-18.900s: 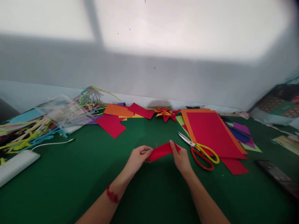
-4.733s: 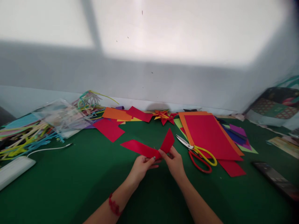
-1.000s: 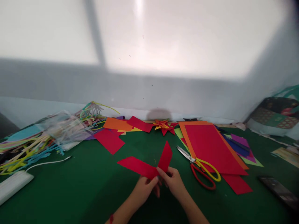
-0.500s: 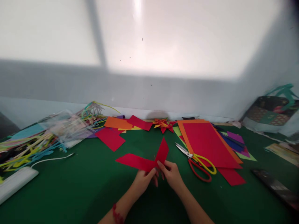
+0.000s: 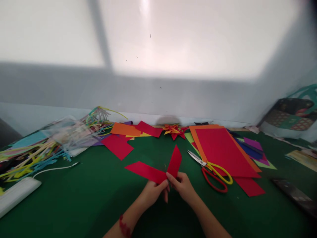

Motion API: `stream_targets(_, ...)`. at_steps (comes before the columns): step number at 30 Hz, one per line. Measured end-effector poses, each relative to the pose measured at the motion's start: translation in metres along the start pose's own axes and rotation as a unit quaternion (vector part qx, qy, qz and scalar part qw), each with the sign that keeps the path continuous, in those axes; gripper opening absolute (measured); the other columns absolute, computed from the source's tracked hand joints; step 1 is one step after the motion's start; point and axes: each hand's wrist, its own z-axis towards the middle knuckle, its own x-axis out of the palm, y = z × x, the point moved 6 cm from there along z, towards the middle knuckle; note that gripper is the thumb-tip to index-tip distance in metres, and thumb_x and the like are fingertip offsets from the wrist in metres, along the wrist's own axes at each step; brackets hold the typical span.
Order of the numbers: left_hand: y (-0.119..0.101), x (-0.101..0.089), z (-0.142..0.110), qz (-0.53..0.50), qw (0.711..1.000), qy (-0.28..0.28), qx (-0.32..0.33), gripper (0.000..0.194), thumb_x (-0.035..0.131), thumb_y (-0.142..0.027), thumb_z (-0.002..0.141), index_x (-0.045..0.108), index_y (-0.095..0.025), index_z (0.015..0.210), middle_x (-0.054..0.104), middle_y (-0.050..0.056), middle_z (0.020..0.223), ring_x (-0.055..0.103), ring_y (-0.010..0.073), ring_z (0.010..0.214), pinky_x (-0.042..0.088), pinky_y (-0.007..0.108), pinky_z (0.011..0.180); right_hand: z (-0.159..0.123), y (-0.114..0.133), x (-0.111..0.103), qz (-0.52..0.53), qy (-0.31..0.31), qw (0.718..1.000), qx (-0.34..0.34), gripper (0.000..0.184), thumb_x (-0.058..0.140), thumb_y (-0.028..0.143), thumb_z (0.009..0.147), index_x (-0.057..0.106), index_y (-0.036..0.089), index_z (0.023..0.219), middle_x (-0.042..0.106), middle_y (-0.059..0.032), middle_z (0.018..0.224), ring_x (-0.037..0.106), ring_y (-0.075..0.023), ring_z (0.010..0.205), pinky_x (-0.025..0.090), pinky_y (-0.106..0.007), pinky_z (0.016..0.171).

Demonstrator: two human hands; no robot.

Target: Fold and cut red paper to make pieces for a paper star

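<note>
A red paper strip (image 5: 148,172), bent into a V with two pointed ends, is held above the green tabletop. My left hand (image 5: 153,194) pinches it near the bend from the left, thumb on top. From the right, my right hand (image 5: 182,185) grips the upright arm of the same strip at its base, its thumb close to the left one. The fingers partly hide the fold. To the right lie scissors (image 5: 209,168) with one yellow and one red handle, blades slightly apart, partly over a large red sheet (image 5: 225,148).
Folded paper stars (image 5: 174,131) lie by the wall. Red and orange paper pieces (image 5: 126,129) are left of them. Pipe cleaners (image 5: 37,155) pile up at the left near a white power strip (image 5: 19,195). A phone (image 5: 294,195) and a bag (image 5: 289,115) are at the right.
Both hands keep their pinch on the paper strip, which has barely shifted. The whole view has moved slightly, so things at the right appear further right.
</note>
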Motion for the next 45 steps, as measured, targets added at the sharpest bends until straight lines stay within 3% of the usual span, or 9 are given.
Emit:
stream_targets(4, -0.001, 0.0, 0.001, -0.02, 1.0, 0.003, 0.001, 0.028, 0.048, -0.038, 0.077, 0.056, -0.014, 0.063, 0.056, -0.001, 0.046, 0.055, 0.0132, 0.045, 0.042, 0.026, 0.054, 0.001, 0.002, -0.001, 0.012, -0.01, 1.0, 0.005, 0.037, 0.053, 0.042, 0.075, 0.045, 0.015, 0.049, 0.041, 0.0052, 0.043, 0.034, -0.0058, 0.039, 0.023, -0.02, 0.039)
stream_targets(7, -0.009, 0.001, 0.001, -0.041, 0.998, 0.043, 0.037, 0.023, 0.063, -0.03, 0.067, 0.06, -0.013, 0.081, 0.065, 0.006, 0.073, 0.061, 0.0182, 0.068, 0.045, 0.029, 0.064, 0.002, -0.001, -0.005, 0.047, -0.002, 0.998, 0.039, 0.039, 0.054, 0.044, 0.073, 0.043, 0.016, 0.048, 0.039, 0.0062, 0.038, 0.03, -0.0051, 0.034, 0.019, -0.02, 0.036)
stream_targets(11, -0.021, -0.013, -0.001, -0.073, 0.993, 0.024, 0.086, 0.066, 0.07, -0.018, 0.06, 0.041, -0.025, 0.119, 0.059, 0.006, 0.101, 0.058, 0.0194, 0.087, 0.045, 0.031, 0.074, 0.003, -0.005, -0.014, 0.091, 0.021, 0.993, 0.07, 0.041, 0.055, 0.045, 0.072, 0.04, 0.017, 0.046, 0.033, 0.008, 0.035, 0.025, -0.004, 0.032, 0.015, -0.02, 0.035)
stream_targets(15, -0.035, -0.026, -0.002, 0.0, 0.988, 0.046, 0.15, 0.025, 0.061, -0.027, 0.07, 0.059, -0.02, 0.094, 0.059, 0.006, 0.099, 0.056, 0.0205, 0.089, 0.044, 0.031, 0.076, 0.003, -0.004, -0.017, 0.091, 0.043, 0.993, 0.067, 0.037, 0.057, 0.043, 0.071, 0.043, 0.016, 0.049, 0.032, 0.0087, 0.036, 0.026, -0.0038, 0.032, 0.018, -0.019, 0.035)
stream_targets(20, -0.046, -0.023, -0.001, 0.152, 0.946, 0.136, 0.253, 0.023, 0.05, -0.031, 0.078, 0.063, -0.02, 0.093, 0.058, 0.008, 0.099, 0.054, 0.021, 0.095, 0.038, 0.031, 0.086, 0.006, 0.002, -0.016, 0.055, 0.015, 0.998, 0.026, 0.028, 0.054, 0.04, 0.074, 0.055, 0.015, 0.064, 0.051, 0.0035, 0.049, 0.047, -0.0089, 0.041, 0.035, -0.02, 0.04)
stream_targets(26, -0.047, -0.019, -0.004, 0.269, 0.93, 0.083, 0.235, 0.023, 0.053, -0.025, 0.076, 0.063, -0.027, 0.096, 0.054, 0.003, 0.106, 0.053, 0.0183, 0.096, 0.038, 0.029, 0.086, 0.009, -0.004, -0.018, 0.052, -0.023, 0.998, 0.028, 0.027, 0.056, 0.041, 0.073, 0.053, 0.016, 0.062, 0.05, 0.0046, 0.05, 0.049, -0.0101, 0.042, 0.039, -0.021, 0.039)
stream_targets(35, -0.06, -0.012, -0.017, 0.22, 0.952, 0.081, 0.197, 0.021, 0.06, -0.026, 0.07, 0.066, -0.029, 0.09, 0.053, 0.004, 0.109, 0.052, 0.0204, 0.096, 0.038, 0.032, 0.088, 0.007, -0.004, -0.014, 0.019, -0.028, 0.999, 0.029, 0.031, 0.055, 0.043, 0.073, 0.05, 0.017, 0.058, 0.05, 0.0052, 0.048, 0.049, -0.0101, 0.043, 0.039, -0.021, 0.041)
stream_targets(41, -0.037, -0.018, -0.002, 0.112, 0.976, -0.039, 0.182, 0.01, 0.065, -0.026, 0.065, 0.068, -0.019, 0.07, 0.058, 0.007, 0.089, 0.056, 0.0198, 0.083, 0.045, 0.029, 0.076, 0.007, -0.001, -0.012, 0.033, -0.04, 0.998, 0.021, 0.032, 0.054, 0.046, 0.073, 0.049, 0.018, 0.059, 0.052, 0.0042, 0.049, 0.051, -0.0122, 0.044, 0.042, -0.023, 0.042)
stream_targets(45, -0.031, -0.018, 0.0, 0.027, 0.979, -0.118, 0.167, 0.011, 0.065, -0.022, 0.064, 0.064, -0.017, 0.074, 0.062, 0.005, 0.084, 0.058, 0.019, 0.077, 0.046, 0.03, 0.072, 0.006, 0.003, -0.013, 0.04, -0.052, 0.998, 0.006, 0.029, 0.054, 0.043, 0.075, 0.049, 0.018, 0.06, 0.053, 0.0034, 0.049, 0.051, -0.0127, 0.043, 0.042, -0.024, 0.043)
